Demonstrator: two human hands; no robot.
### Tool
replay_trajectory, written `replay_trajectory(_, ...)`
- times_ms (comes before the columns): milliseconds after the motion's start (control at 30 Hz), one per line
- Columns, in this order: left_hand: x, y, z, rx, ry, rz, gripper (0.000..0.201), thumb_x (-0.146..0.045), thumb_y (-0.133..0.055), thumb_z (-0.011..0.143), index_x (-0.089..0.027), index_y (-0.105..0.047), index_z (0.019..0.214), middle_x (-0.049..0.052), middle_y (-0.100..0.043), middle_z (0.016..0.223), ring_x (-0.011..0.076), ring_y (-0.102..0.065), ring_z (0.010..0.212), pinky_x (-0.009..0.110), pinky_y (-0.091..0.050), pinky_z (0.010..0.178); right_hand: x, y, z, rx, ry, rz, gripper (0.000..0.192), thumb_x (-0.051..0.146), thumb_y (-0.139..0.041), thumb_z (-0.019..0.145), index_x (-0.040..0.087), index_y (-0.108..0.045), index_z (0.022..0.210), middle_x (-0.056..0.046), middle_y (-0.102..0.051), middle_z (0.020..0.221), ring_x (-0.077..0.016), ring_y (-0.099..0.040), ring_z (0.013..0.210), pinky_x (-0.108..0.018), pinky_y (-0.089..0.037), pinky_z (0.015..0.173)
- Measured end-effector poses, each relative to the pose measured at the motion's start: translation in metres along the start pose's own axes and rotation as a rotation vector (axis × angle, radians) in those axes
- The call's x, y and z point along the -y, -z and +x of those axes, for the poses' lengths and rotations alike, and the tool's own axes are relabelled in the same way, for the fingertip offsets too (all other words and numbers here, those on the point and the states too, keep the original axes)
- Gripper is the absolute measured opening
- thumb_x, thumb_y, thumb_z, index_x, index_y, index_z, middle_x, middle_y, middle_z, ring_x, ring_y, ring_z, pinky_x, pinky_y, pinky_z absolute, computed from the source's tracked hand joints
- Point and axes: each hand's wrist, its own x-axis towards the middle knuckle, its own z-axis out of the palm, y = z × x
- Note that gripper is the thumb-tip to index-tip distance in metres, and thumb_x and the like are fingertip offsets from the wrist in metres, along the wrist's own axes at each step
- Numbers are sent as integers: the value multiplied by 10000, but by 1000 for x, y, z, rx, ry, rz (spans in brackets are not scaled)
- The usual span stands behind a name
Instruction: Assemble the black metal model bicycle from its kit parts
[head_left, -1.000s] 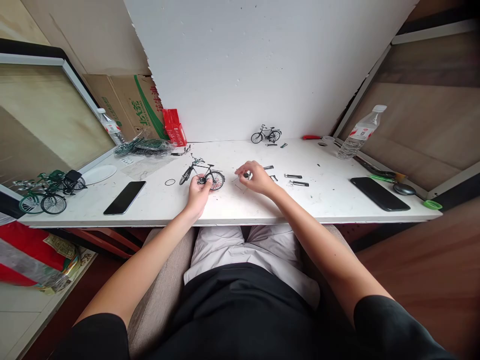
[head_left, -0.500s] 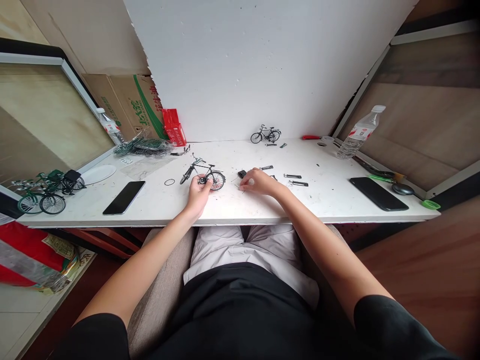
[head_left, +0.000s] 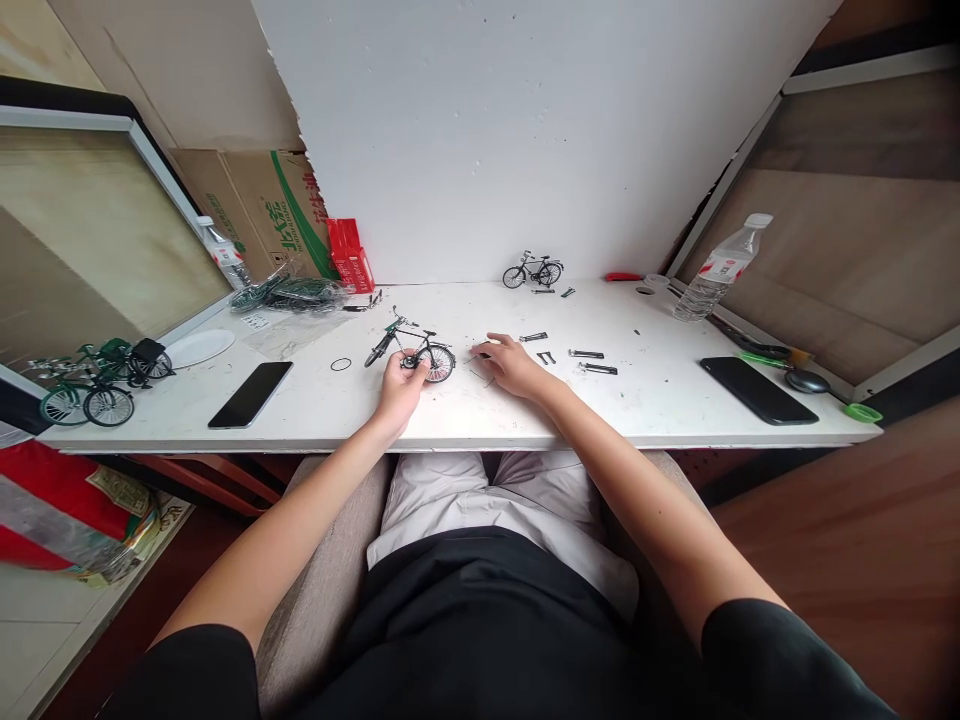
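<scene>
My left hand [head_left: 402, 390] grips a small black model bicycle [head_left: 405, 345] by its lower frame near the pedals and rear wheel, holding it upright with the handlebar to the left. To its right, my right hand [head_left: 511, 364] is low over the table, fingers stretched out and somewhat apart. Its fingertips are at a small black part, mostly hidden under them. Thin wire-like pieces [head_left: 484, 376] lie just below those fingers. Beyond the right hand are several slim black parts, among them a long one [head_left: 586, 353] and a short pair [head_left: 546, 357]. A thin black ring [head_left: 340, 364] lies left of the bicycle.
Another model bicycle [head_left: 532, 270] stands at the back; green and black ones [head_left: 97, 385] stand far left. Phones lie at left [head_left: 250, 394] and right [head_left: 757, 390]. Plastic-wrapped parts [head_left: 296, 293], a red packet [head_left: 350, 257] and a water bottle [head_left: 724, 268] stand farther back.
My right hand has shifted up and slightly left, from the thin pieces onto the small black part, which it now covers. The left hand still holds the bicycle, nearly unmoved.
</scene>
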Motion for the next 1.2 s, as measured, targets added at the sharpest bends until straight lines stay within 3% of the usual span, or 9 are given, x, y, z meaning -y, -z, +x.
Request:
replay_trajectory(100,-1,-1,-1,5,-5,-2,530,-425,-884,879,-206,-552,1229,27,-761,903,201,-782,861,325,-617,819,2,-2,0,33,-38,-37,481,56,-535,1050,226,-705,1467,-132,-756,1430,-358,-469,1604,-577,-475,1260)
replay_trajectory(333,-4,-3,-3,4,1,-1,502,-393,-880,888,-201,-562,1227,18,-748,865,196,-778,823,322,-617,799,-2,-4,0,-59,-3,-80,392,108,-595,1045,179,-754,1396,-152,-790,1327,-366,-597,1415,-538,-536,1170)
replay_trajectory(533,-7,-5,-5,5,17,11,498,-399,-879,887,-199,-562,1215,13,-745,851,189,-767,776,327,-622,787,-8,-11,5,-28,126,-70,400,52,-525,1027,195,-867,1175,-97,-831,1296,-344,-638,1323,-493,-497,1172)
replay_trajectory(800,-4,-4,-5,22,-6,22,536,-451,-884,871,-205,-561,1222,34,-767,893,208,-788,826,347,-635,816,2,0,4,-33,67,-134,319,86,-583,1011,189,-882,1041,-127,-843,1088,-315,-635,1123,-427,-488,1021)
replay_trajectory(1067,-3,-4,-7,70,-28,34,569,-494,-892,863,-214,-555,1226,26,-769,881,213,-802,796,353,-645,811,11,1,2,-66,-10,-136,324,46,-603,1001,154,-800,1235,-121,-833,1064,-310,-623,1087,-403,-490,963)
replay_trajectory(1200,-2,-4,-7,70,-24,30,563,-485,-892,865,-212,-559,1227,35,-778,889,217,-806,801,355,-647,808,11,0,1,-111,-42,-132,283,82,-594,1015,143,-798,1202,-132,-817,1064,-326,-614,1086,-429,-502,956)
